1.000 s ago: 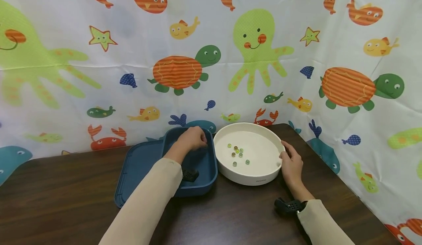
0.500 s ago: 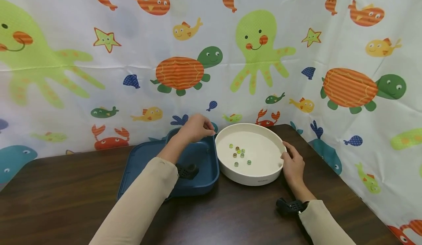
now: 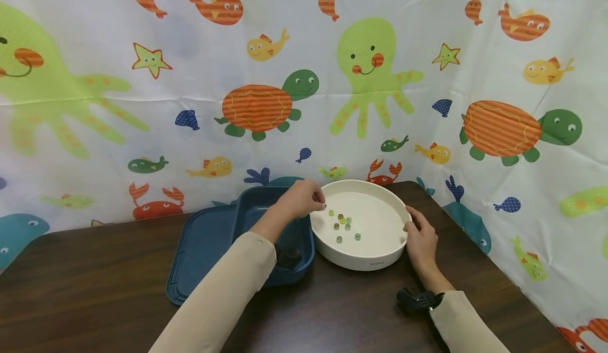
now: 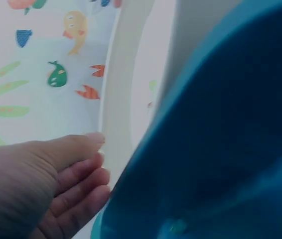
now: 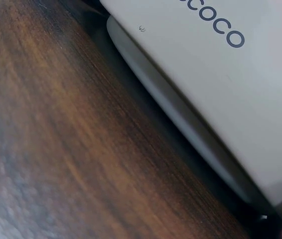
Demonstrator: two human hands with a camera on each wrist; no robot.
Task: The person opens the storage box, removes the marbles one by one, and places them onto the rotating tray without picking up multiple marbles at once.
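Observation:
My left hand (image 3: 304,199) is over the left rim of a round white basin (image 3: 380,210), thumb and fingertips pinched together. A small marble (image 3: 324,207) shows at its fingertips, mostly hidden. Several green, yellow and brown glass marbles (image 3: 348,226) lie on the basin's floor. My right hand (image 3: 421,237) grips the basin's right rim, thumb on top. Left of the basin and touching it stands a deep blue bin (image 3: 304,247), partly covered by my left forearm. In the left wrist view, a greenish marble (image 4: 178,226) lies inside the bin.
A flat blue lid (image 3: 201,247) lies on the dark wooden table (image 3: 95,284) left of the bin. Behind the table hangs a white curtain (image 3: 209,78) printed with sea animals, and it continues along the right side.
My left hand has risen out of the blue bin and moved right, to the white basin's left rim. My right hand has kept its grip on the basin.

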